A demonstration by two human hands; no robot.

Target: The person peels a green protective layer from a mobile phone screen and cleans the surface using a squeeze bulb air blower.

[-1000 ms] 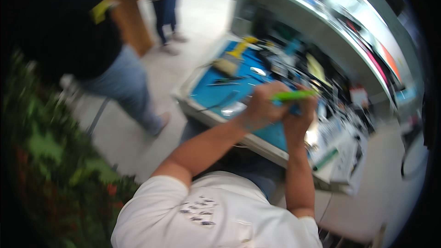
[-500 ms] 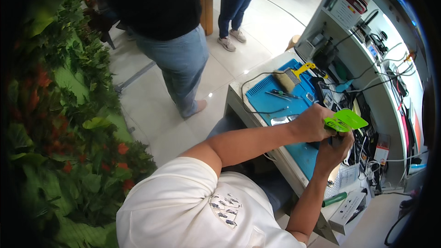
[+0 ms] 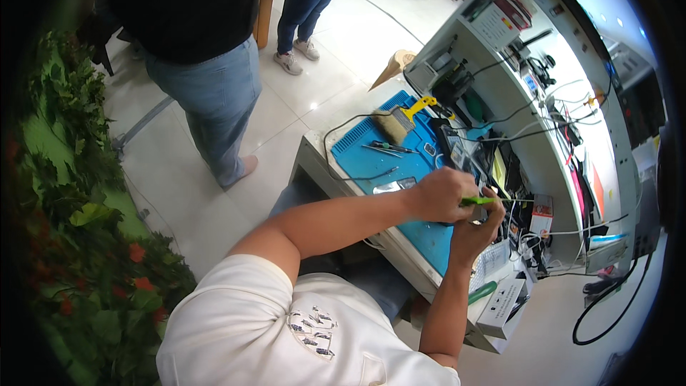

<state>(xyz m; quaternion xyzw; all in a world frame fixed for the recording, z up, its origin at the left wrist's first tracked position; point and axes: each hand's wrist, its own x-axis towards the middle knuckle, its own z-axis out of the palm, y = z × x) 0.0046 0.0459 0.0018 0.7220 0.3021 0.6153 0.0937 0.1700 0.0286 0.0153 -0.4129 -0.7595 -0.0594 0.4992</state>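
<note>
A bright green thin card or packet point(image 3: 477, 201) is held up over the right part of the workbench, seen almost edge-on. My left hand point(image 3: 443, 195) is closed, with one end of the green card at its fingertips. Just to the right and nearer, my right hand point(image 3: 474, 237) is raised with its fingers bent, thumb and fingertips at the card's other end. Below both hands lies a blue work mat point(image 3: 351, 159). A flat silvery piece point(image 3: 391, 185) rests on the mat beside my left wrist.
On the mat's far part lie a yellow-handled brush point(image 3: 395, 123) and slim tools point(image 3: 388, 148). Cables and small parts crowd the bench's right side, below a white shelf point(image 3: 493, 64). A green handle point(image 3: 482, 292) and a white box point(image 3: 502, 307) lie nearer. Two people stand beyond.
The green card has turned from showing its broad, folded-out faces to almost edge-on. Both hands stay on it. The whole view has shifted, so the scene sits further left.
</note>
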